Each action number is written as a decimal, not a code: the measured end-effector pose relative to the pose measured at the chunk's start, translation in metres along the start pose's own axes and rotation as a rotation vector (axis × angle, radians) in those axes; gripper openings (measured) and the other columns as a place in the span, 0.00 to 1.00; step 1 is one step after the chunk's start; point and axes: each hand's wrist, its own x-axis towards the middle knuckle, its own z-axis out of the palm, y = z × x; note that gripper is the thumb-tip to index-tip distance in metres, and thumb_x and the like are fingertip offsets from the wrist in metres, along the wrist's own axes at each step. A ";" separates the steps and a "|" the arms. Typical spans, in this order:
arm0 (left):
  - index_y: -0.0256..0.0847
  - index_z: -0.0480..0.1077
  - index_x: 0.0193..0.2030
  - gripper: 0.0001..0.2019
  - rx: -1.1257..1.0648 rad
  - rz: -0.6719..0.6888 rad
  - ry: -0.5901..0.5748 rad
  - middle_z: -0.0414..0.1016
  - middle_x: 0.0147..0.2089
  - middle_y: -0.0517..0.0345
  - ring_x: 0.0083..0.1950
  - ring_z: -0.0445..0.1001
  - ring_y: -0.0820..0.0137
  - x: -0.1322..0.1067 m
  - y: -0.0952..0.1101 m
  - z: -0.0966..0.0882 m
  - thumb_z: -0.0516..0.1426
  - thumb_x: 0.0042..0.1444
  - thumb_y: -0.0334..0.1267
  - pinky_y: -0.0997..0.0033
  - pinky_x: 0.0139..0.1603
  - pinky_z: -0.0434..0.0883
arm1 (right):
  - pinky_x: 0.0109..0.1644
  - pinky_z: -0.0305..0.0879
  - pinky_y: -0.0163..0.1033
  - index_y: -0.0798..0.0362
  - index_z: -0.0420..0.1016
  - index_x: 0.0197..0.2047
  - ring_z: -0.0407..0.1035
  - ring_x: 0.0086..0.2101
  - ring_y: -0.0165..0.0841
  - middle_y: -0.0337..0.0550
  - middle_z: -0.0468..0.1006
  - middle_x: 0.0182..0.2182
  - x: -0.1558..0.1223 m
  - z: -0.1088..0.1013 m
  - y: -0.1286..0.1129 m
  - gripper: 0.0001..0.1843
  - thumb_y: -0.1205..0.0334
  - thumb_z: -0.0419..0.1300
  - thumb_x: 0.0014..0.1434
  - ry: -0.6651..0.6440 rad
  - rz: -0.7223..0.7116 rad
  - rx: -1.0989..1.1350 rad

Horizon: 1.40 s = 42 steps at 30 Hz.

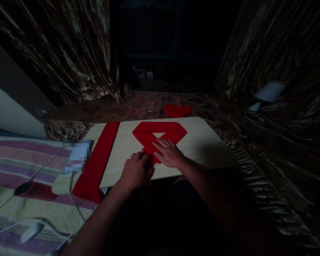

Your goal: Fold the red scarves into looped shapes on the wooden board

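A red scarf [160, 132] lies folded into a loop with a triangular gap on a light wooden board [200, 142]. My right hand [167, 153] lies flat on the crossing of the loop, fingers stretched out. My left hand [136, 170] is curled just beside it at the board's near edge, its fingers closed on the scarf's lower end where red fringe shows. A second red scarf [97, 161] lies straight along the board's left side and hangs over the near edge.
A red heart-shaped cushion [177, 110] sits on the floor beyond the board. Shiny brown curtains hang left and right. A striped blanket [21, 170] with white cables [74, 199] and a blurred white object [76, 155] lies at left. A white lamp [269, 91] stands at right.
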 end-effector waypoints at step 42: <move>0.44 0.77 0.40 0.14 -0.086 0.211 -0.207 0.78 0.41 0.50 0.45 0.75 0.61 -0.034 -0.045 -0.036 0.52 0.65 0.46 0.61 0.50 0.69 | 0.74 0.41 0.53 0.47 0.57 0.73 0.50 0.70 0.40 0.45 0.54 0.72 0.001 0.003 0.002 0.32 0.47 0.49 0.71 0.004 -0.006 -0.007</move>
